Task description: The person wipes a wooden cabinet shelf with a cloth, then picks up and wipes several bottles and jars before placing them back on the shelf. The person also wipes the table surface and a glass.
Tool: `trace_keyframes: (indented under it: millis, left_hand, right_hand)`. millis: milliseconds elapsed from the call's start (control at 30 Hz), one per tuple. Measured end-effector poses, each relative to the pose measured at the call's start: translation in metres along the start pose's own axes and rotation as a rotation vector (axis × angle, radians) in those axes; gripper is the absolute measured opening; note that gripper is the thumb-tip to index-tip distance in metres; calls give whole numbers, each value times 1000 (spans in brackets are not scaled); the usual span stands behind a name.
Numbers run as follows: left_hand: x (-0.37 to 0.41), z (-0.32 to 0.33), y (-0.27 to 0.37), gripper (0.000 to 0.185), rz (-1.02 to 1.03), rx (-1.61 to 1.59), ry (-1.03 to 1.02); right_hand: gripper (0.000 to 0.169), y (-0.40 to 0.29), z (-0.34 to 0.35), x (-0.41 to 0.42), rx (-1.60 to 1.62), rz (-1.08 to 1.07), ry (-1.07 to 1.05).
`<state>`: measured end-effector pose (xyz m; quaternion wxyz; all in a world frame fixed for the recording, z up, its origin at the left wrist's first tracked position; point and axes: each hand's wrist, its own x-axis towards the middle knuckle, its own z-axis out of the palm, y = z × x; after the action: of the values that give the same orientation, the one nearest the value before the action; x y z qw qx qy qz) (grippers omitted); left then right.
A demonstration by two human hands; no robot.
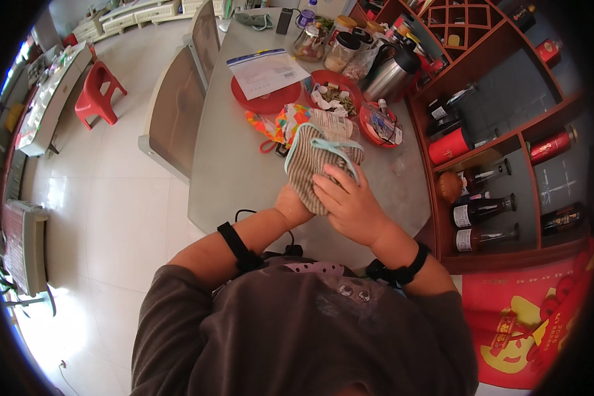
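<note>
A brown-and-grey striped cloth (309, 168) with light blue edging is held up over the near part of the table. My right hand (349, 205) presses on its right side, fingers spread over the folds. From below left, my left hand (294, 205) supports the same cloth; its fingers are hidden under the fabric. Whether anything else is inside the cloth cannot be seen. Just beyond it lies a plastic bag (309, 121) with a bright multicoloured pattern. A red cord loop (267, 146) pokes out at the cloth's left.
Farther back on the grey table (237, 173) are a red round lid (265, 99), a red tray (349, 86) of scraps, a steel thermos (391, 74) and several jars. A wooden shelf (475, 143) with bottles borders the right. Chairs (173, 109) line the left side.
</note>
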<state>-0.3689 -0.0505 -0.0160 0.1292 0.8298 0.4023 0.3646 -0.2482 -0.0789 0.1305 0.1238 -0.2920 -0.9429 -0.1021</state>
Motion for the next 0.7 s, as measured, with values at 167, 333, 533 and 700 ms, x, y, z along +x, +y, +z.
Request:
trace_keyframes:
  millis: [167, 333, 533, 700]
  left_hand:
    - [19, -35, 25, 57, -415, -412, -83]
    - [13, -48, 37, 85, -310, -428, -94]
    - [8, -44, 23, 89, -257, -411, -110]
    - [12, -47, 37, 76, -441, -373, -77]
  right_hand:
    - [36, 3, 5, -47, 126, 190, 54]
    - [26, 8, 32, -84, 964, 1051, 410]
    - [37, -3, 35, -64, 1066, 874, 190]
    - [37, -5, 48, -37, 796, 705, 226]
